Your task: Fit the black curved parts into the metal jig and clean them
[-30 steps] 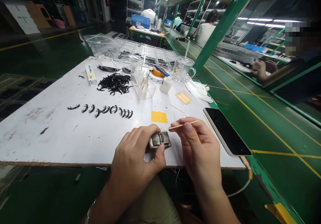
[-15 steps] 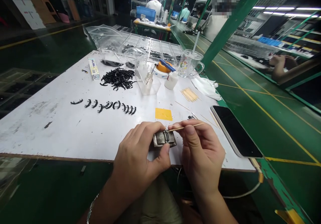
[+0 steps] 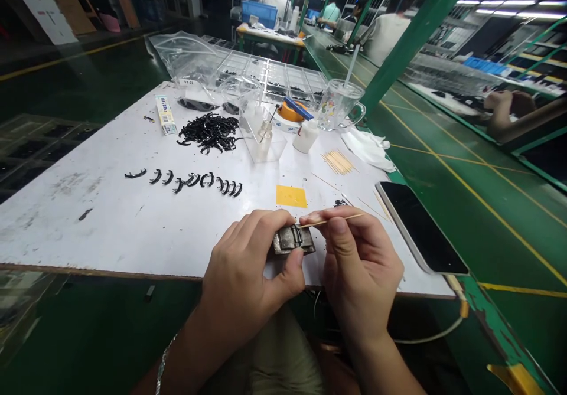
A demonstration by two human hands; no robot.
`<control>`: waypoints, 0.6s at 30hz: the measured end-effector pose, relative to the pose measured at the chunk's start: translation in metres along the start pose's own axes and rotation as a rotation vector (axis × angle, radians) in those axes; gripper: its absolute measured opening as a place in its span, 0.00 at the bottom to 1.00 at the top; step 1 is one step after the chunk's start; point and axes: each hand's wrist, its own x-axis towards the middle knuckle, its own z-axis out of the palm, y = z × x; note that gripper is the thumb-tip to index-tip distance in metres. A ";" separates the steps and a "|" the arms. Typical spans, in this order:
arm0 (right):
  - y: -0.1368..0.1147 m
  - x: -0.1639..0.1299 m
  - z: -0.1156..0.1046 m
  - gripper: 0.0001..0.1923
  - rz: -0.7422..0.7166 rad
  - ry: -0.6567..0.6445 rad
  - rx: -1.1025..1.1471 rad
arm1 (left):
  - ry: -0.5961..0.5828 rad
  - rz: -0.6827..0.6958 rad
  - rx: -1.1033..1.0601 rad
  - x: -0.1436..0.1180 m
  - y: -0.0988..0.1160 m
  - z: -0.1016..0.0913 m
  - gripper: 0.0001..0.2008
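Two hands at the near edge of the white tabletop (image 3: 88,218). Left hand (image 3: 248,265) grips a small grey metal block fixture (image 3: 293,240), fingers and thumb closed around it. Right hand (image 3: 358,259) pinches a thin wooden stick (image 3: 330,221), tip on the fixture's top. Judged step: working a part seated there; steady, fine tip placement needed. Row of black curved plastic pieces (image 3: 190,180) lies far left.

The left hand's fingers (image 3: 266,221) hide the metal block's (image 3: 293,240) far edge.

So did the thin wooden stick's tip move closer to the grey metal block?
Yes. The thin wooden stick now meets the grey metal block; earlier its tip stopped short of it.
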 end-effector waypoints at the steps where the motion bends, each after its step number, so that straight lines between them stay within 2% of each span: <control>1: 0.000 0.000 0.000 0.06 -0.005 -0.001 -0.003 | 0.001 -0.002 0.001 0.000 0.000 0.000 0.09; 12: 0.001 0.001 -0.001 0.06 -0.079 -0.017 -0.034 | -0.003 -0.001 0.006 -0.001 0.000 0.000 0.09; 18: 0.003 0.001 -0.002 0.05 -0.029 0.006 0.049 | 0.001 0.006 0.014 -0.002 -0.001 0.000 0.10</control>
